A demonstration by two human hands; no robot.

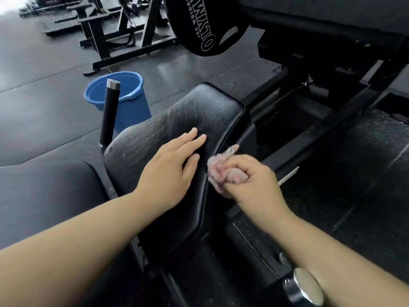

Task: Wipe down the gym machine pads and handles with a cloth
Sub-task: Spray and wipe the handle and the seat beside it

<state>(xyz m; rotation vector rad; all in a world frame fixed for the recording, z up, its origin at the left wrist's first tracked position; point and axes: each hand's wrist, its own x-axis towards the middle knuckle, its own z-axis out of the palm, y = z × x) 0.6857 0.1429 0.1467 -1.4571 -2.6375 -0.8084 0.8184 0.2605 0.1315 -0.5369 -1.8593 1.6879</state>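
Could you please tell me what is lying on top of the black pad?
The left hand rests flat on the pad; the right hand grips a pink cloth at its right edge. The pad surface under the palm is hidden.

soft, even indoor light, rather dim, comes from the far upper left, where the rubber floor [66,69] carries a pale sheen. the pad [199,111] shows a dull grey gloss along its top and a thin bright line on its right edge. a round metal cap [308,286] at the bottom right glares almost white. the frame [309,129] under the machine sinks into near-black shadow with little detail. the cloth [223,168] is smeared with blur. the far racks [95,34] are soft, and lines bow toward the edges.
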